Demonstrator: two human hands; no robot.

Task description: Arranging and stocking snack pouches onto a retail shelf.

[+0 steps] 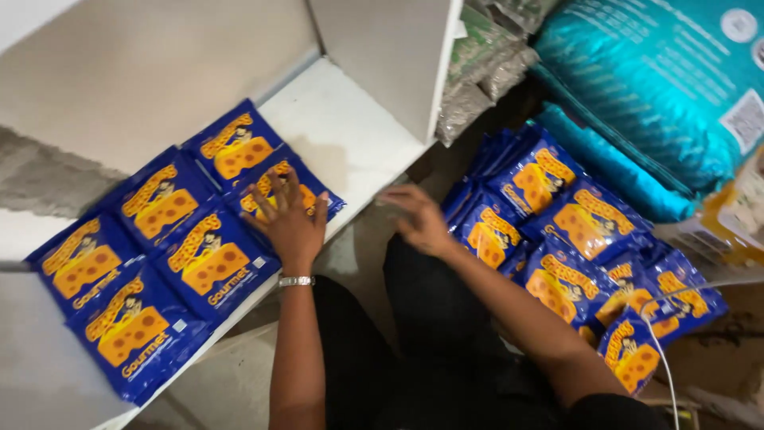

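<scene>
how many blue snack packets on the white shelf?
6 on the shelf: back row at; front row at, and one under the left hand at. More could lie underneath.

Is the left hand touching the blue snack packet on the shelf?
Touching. The head view shows the left hand lying flat, fingers spread, on the blue snack packet at the front edge of the white shelf, with no gap visible.
</scene>
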